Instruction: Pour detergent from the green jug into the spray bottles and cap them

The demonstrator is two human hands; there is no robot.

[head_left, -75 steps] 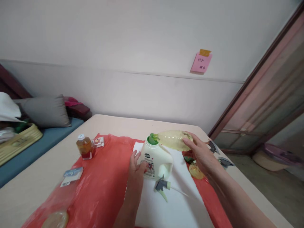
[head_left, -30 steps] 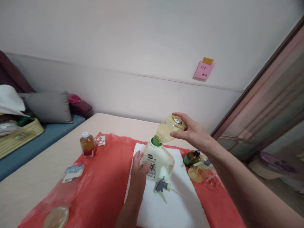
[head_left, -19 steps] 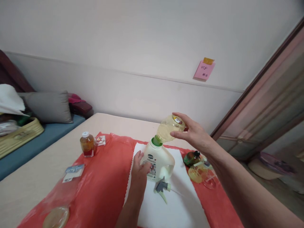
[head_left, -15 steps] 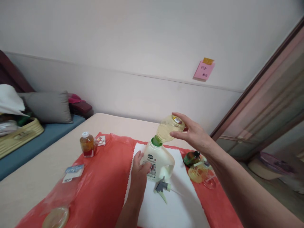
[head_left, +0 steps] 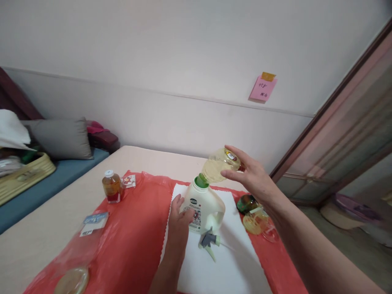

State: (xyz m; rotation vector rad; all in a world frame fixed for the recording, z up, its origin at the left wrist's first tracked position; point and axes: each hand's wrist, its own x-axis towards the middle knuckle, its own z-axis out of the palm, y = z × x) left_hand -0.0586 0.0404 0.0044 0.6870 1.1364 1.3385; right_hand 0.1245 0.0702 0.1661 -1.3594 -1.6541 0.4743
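Observation:
My right hand (head_left: 246, 167) grips the base of a clear bottle (head_left: 219, 165) of pale yellow liquid. The bottle is tipped, neck down to the left, at the green mouth (head_left: 201, 179) of a whitish plastic jug (head_left: 208, 206). Whether the green piece belongs to the bottle or the jug I cannot tell. My left hand (head_left: 179, 218) rests against the jug's left side, its thumb over the printed label. The jug stands upright on a white sheet (head_left: 226, 265). In front of it lies a grey and green trigger sprayer (head_left: 210, 241) with a thin tube.
Red plastic (head_left: 131, 237) lies under the sheet. To the left stand an amber bottle (head_left: 112, 187) with a white cap, a packet (head_left: 95, 220) and a round lid (head_left: 72, 281). A dark green bottle (head_left: 246, 203) and yellowish container (head_left: 255, 221) lie to the right.
My right hand and the bottle's base have shifted slightly right, tilting the bottle a little flatter. Its neck stays at the jug's mouth. My left hand and the jug have hardly moved.

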